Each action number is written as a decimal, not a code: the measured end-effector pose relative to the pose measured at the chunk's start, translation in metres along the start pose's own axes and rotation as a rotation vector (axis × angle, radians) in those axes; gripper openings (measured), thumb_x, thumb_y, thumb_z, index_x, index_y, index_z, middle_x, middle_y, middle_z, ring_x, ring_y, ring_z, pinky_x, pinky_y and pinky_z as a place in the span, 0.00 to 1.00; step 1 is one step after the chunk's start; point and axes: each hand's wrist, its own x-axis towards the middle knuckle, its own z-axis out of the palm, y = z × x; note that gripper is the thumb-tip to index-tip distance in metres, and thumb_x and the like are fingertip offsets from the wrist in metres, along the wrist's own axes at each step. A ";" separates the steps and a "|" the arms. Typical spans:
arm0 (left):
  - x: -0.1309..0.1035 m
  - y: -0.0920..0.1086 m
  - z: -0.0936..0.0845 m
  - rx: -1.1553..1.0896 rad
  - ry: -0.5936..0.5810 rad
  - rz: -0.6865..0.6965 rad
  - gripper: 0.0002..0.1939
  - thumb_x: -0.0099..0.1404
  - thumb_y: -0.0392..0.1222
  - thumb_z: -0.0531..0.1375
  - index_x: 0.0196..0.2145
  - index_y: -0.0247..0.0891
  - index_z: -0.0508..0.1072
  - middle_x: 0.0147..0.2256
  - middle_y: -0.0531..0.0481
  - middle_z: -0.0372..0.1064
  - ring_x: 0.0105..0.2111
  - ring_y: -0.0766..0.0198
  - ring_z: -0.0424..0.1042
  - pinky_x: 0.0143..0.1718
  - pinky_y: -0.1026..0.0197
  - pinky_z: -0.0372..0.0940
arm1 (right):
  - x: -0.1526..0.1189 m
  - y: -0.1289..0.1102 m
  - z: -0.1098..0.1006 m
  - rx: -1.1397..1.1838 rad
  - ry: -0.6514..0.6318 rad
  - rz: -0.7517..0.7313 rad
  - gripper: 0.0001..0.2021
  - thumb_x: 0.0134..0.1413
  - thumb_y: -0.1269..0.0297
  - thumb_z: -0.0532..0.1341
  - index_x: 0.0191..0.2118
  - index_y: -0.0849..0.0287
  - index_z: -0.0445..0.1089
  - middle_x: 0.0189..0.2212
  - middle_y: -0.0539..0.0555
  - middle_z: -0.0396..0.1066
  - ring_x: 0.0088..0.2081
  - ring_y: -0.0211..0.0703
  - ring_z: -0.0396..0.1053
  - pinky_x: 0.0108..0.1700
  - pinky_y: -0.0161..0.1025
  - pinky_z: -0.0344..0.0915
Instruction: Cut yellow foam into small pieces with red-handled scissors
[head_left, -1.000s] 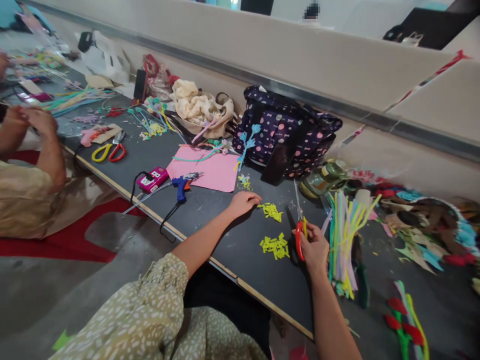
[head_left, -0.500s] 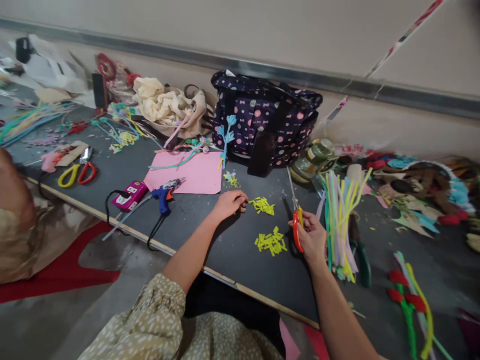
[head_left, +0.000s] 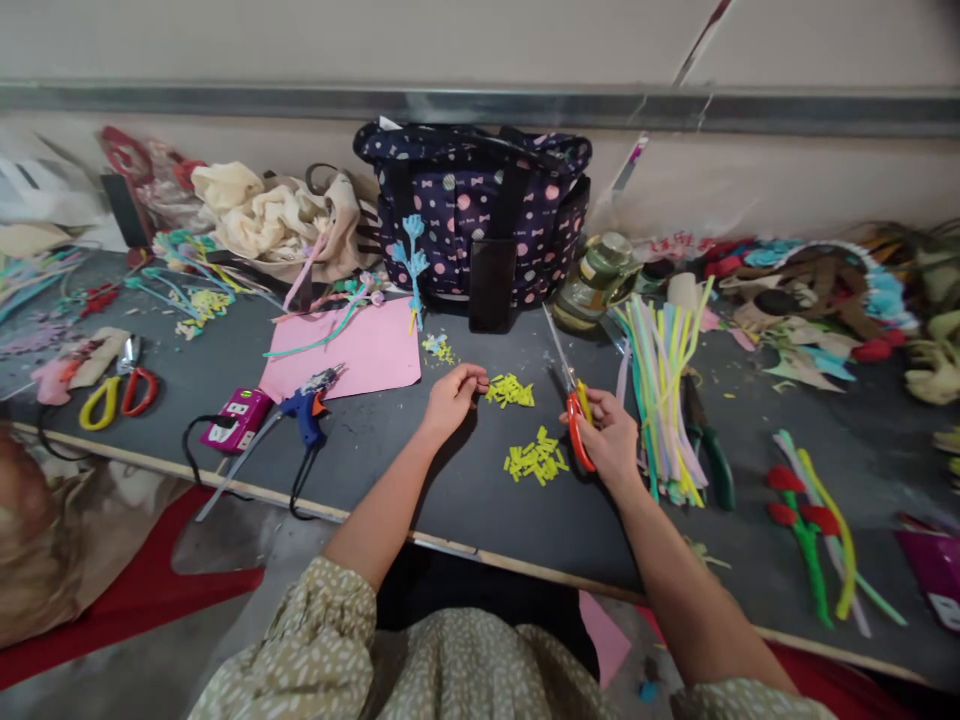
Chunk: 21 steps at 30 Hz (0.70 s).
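My left hand [head_left: 453,398] rests on the dark table, fingers curled together, beside the upper pile of short yellow-green pieces [head_left: 511,390]. Whether anything is between those fingertips is too small to tell. A second yellow-green pile [head_left: 536,457] lies nearer the front edge. To its right, my right hand [head_left: 611,440] holds scissors [head_left: 576,425] with red and yellow handles, the blades pointing away toward the bag. Just right of that hand stands a bundle of pastel fuzzy stems [head_left: 664,400].
Behind are a dark patterned bag [head_left: 457,200], a phone [head_left: 491,285] and a jar [head_left: 596,280]. At left lie pink paper [head_left: 375,350], a blue glue gun [head_left: 306,405] and other scissors [head_left: 124,385]. Red-and-green stems [head_left: 806,540] lie right. Part of another person shows far left.
The head view has turned to the right, so the table items appear shifted left. Both hands stay near the same piles, and the scissors are still in my right hand.
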 end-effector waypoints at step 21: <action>-0.015 0.029 0.013 0.425 -0.335 0.398 0.09 0.61 0.46 0.58 0.31 0.41 0.75 0.34 0.49 0.72 0.39 0.61 0.67 0.47 0.54 0.60 | 0.005 -0.004 -0.001 0.082 0.013 0.028 0.19 0.43 0.55 0.65 0.41 0.59 0.67 0.29 0.54 0.75 0.28 0.41 0.71 0.28 0.36 0.65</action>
